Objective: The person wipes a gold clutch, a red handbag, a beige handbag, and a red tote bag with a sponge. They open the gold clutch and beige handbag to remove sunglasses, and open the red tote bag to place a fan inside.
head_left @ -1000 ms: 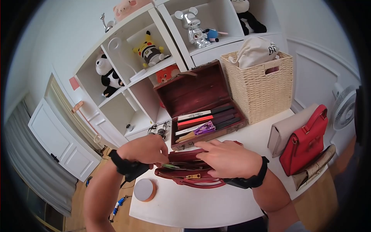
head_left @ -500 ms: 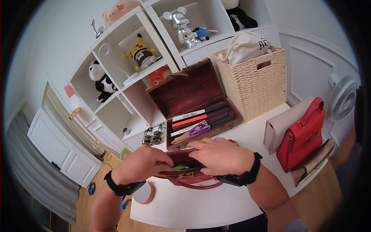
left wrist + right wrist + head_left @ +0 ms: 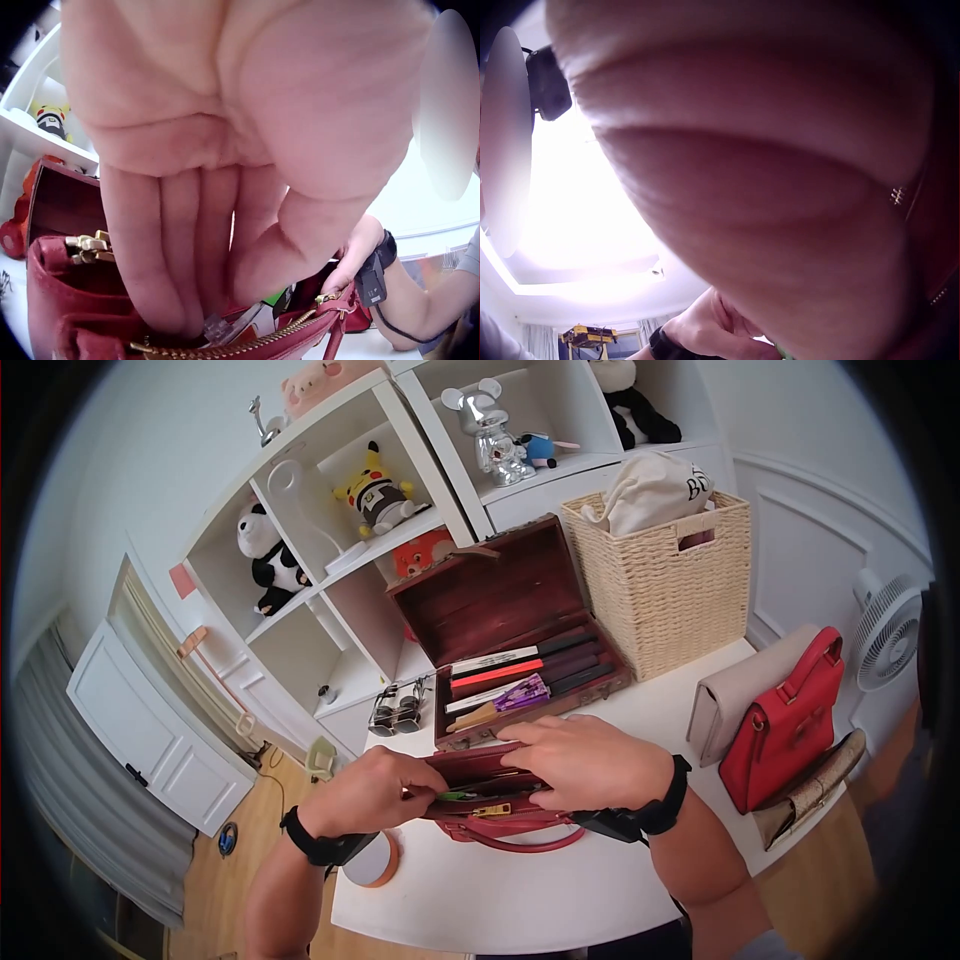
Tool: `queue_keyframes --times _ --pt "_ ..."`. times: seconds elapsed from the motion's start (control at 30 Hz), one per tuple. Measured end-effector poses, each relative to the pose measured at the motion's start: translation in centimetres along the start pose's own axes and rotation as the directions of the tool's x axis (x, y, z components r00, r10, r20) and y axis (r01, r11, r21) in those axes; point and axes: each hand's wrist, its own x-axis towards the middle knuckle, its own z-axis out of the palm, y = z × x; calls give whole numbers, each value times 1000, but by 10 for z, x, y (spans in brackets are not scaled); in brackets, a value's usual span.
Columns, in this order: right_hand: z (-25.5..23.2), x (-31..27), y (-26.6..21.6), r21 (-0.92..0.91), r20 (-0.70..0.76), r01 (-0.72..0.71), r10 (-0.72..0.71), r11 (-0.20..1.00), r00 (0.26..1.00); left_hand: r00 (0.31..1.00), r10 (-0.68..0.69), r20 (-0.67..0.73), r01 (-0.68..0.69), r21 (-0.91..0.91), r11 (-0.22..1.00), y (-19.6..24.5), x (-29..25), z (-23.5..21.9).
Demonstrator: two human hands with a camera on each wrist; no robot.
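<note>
The red handbag (image 3: 470, 824) stands unzipped on the white table, its handle loop lying toward me. My left hand (image 3: 370, 792) reaches in at its left end. In the left wrist view the left fingers (image 3: 180, 247) point down into the opening, the thumb close against them. At their tips shows a small clear plastic piece (image 3: 218, 328); I cannot tell whether they pinch it. A green-and-white item (image 3: 276, 304) lies inside the bag. My right hand (image 3: 595, 765) grips the bag's rim at the right, thumb on the near zipper edge and fingers over the far side.
Behind the bag stands an open wooden case (image 3: 500, 600) with folding fans (image 3: 515, 693). Sunglasses (image 3: 400, 710) lie left of it, a wicker basket (image 3: 665, 595) to its right. More bags, one red (image 3: 785, 730), stand at the right. A round tin (image 3: 378, 860) sits near left.
My left hand has shifted slightly right and lower along the bag's opening. The right hand keeps its place on the rim. The sunglasses now show fully as the view has moved.
</note>
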Motion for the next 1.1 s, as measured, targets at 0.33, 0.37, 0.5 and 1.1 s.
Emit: queue_keyframes --times 0.33,0.37,0.5,1.1 --pt "1 1 4 22 -75 24 -22 999 997 994 -106 -8 102 346 933 -10 12 32" --pt "1 1 3 19 -73 25 -24 999 997 999 -41 21 30 362 932 -13 16 35" --pt "-2 -2 3 -9 -97 43 -43 999 994 991 -32 127 -21 396 918 -7 31 32" --pt "-25 -27 -40 -63 91 -79 84 995 992 948 -209 -241 211 -18 977 -123 56 11"
